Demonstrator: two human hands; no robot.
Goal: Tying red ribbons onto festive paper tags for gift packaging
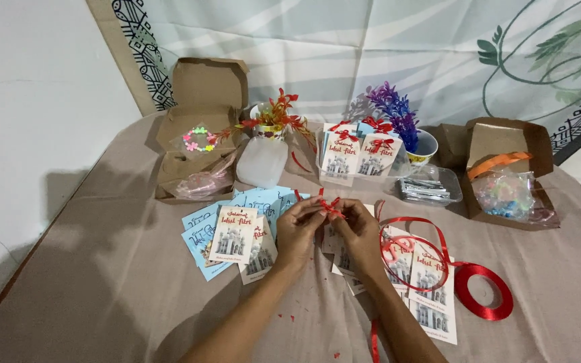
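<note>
Ribbon [331, 207], red and thin, is pinched between my left hand [298, 230] and right hand [359, 232] over scattered gift cards [235, 234]. Its spool [484, 291] lies to my right, loose loops trailing across more cards. Behind stand finished bowed cards [358, 154], two flower cups and open cardboard boxes [200, 128] on the beige-clothed tabletop [102, 282], with a patterned curtain at the back.
</note>
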